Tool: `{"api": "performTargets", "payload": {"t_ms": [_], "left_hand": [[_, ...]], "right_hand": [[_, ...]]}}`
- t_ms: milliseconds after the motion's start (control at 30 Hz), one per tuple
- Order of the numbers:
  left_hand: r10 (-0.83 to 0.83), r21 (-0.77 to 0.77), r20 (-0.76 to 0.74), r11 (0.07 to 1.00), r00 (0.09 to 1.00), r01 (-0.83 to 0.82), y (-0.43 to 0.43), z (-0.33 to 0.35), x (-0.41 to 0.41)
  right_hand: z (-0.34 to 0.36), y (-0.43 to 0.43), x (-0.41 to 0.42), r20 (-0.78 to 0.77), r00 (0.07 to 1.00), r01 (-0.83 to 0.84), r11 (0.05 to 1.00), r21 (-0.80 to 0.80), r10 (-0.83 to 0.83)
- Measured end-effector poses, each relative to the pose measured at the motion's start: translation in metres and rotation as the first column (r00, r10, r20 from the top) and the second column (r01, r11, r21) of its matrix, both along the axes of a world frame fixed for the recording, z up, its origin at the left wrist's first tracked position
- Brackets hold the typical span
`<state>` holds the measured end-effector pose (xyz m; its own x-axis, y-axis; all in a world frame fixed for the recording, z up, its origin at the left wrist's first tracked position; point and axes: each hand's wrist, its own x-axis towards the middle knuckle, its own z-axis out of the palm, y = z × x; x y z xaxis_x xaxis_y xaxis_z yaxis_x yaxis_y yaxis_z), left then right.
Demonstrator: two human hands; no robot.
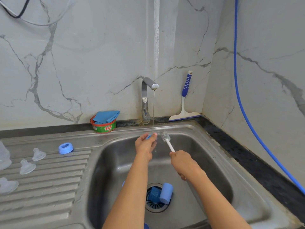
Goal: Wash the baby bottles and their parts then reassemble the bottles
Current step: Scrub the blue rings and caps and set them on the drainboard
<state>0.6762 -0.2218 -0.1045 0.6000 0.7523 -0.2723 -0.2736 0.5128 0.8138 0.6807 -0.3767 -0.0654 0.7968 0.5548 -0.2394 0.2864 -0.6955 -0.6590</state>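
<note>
My left hand (145,146) holds a small blue bottle part (148,137) under the thin stream from the tap (146,100), over the sink basin. My right hand (183,162) grips the white handle of a bottle brush (165,138), its bristle head just right of the blue part. A blue collar ring (65,148) and three clear teats (38,154) (27,166) (8,185) lie on the ribbed drainboard. A clear bottle (4,156) shows at the left edge. A blue cap (166,193) and a blue sponge (154,194) lie on the drain.
The steel sink (214,171) fills the middle. A green and red soap tub (103,127) with a blue cloth on top stands behind the basin. A squeegee (185,103) leans in the corner. A blue hose (244,113) runs down the right wall.
</note>
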Motion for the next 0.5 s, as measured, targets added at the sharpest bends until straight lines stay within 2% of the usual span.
{"api": "performTargets", "payload": {"t_ms": [67,167,333,500], "left_hand": [[-0.01,0.081,-0.01,0.997,1.0,0.011,-0.0016,-0.0008,0.0011],[0.028,0.266,-0.139,0.964,0.99,0.01,0.0028,-0.0063,0.0032],[-0.035,0.382,-0.248,0.915,0.968,0.131,0.0031,-0.0094,0.0033],[0.095,0.542,-0.311,0.835,0.946,0.094,-0.0003,-0.0052,-0.005]], "right_hand": [[0.0029,0.001,-0.0059,0.01,0.999,-0.044,0.999,-0.023,0.044],[0.0051,0.0003,-0.0028,0.035,0.998,-0.042,0.998,-0.036,0.043],[0.0021,0.001,0.0021,0.049,0.999,0.002,1.0,-0.028,-0.001],[0.0012,0.0005,0.0014,0.065,0.997,0.044,0.998,-0.039,-0.042]]}}
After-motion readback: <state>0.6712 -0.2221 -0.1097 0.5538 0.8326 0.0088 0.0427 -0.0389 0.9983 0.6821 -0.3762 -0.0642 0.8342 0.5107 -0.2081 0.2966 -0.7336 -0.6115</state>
